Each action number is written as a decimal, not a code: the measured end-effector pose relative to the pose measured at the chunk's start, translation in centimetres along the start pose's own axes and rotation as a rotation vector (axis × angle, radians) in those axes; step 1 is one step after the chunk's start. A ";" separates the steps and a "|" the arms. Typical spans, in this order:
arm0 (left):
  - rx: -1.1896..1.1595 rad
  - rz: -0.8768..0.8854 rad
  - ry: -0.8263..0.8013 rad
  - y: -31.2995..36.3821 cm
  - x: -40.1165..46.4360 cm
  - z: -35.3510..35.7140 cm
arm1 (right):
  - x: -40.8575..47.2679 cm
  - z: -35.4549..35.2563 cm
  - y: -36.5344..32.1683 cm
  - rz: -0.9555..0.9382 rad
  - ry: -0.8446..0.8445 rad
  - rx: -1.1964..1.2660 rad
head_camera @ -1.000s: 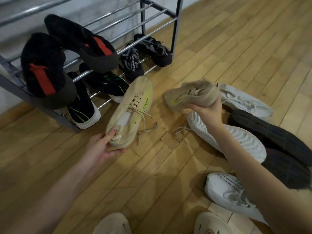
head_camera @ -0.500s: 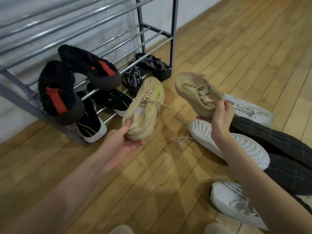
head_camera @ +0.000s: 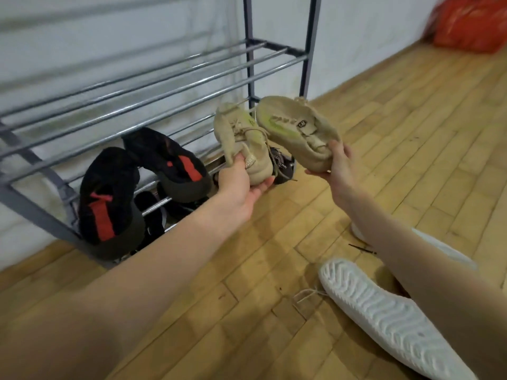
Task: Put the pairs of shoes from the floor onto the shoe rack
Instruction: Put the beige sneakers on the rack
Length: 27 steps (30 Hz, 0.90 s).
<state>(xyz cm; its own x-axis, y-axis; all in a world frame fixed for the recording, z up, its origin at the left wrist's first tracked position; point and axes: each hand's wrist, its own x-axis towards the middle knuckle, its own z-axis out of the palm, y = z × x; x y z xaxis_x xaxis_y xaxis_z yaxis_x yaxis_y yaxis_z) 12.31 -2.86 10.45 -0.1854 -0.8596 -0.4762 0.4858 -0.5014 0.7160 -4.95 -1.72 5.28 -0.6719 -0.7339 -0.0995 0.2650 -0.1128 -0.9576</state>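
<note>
My left hand (head_camera: pixel 241 185) grips the heel of one beige shoe (head_camera: pixel 241 135), held toe-up in the air. My right hand (head_camera: pixel 340 165) holds the other beige shoe (head_camera: pixel 296 127) by its heel, its opening and yellow-green insole facing me. Both shoes hang side by side in front of the right end of the metal shoe rack (head_camera: pixel 153 86), just below its bare middle shelf. A black pair with red stripes (head_camera: pixel 109 198) rests on the lower shelf at the left.
Dark shoes (head_camera: pixel 282 165) sit on the rack's bottom shelf, partly hidden behind the beige pair. A white shoe lies sole-up (head_camera: pixel 389 316) on the wooden floor near my right arm. A red bag (head_camera: pixel 472 26) stands by the wall at far right.
Both hands have lifted the beige shoes off the floor and carried them up toward the rack. My view has tilted upward, hiding most of the floor shoes.
</note>
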 end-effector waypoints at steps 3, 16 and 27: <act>-0.019 0.018 0.069 -0.1 3.3 1.4 | 2.6 1.9 0.5 0.027 -0.039 -0.063; -0.032 0.144 0.217 0.5 11.2 1.6 | 8.0 9.5 3.1 0.048 -0.157 -0.058; 0.006 0.082 0.034 0.5 11.8 3.5 | 9.7 7.8 -0.5 0.045 -0.030 0.076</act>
<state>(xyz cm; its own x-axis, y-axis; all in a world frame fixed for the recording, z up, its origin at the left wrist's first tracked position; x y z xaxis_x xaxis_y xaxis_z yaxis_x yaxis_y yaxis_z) 7.36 -13.60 6.95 -0.1162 -0.8940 -0.4328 0.4926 -0.4302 0.7565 -6.17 -14.01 6.87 -0.6374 -0.7590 -0.1325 0.3466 -0.1289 -0.9291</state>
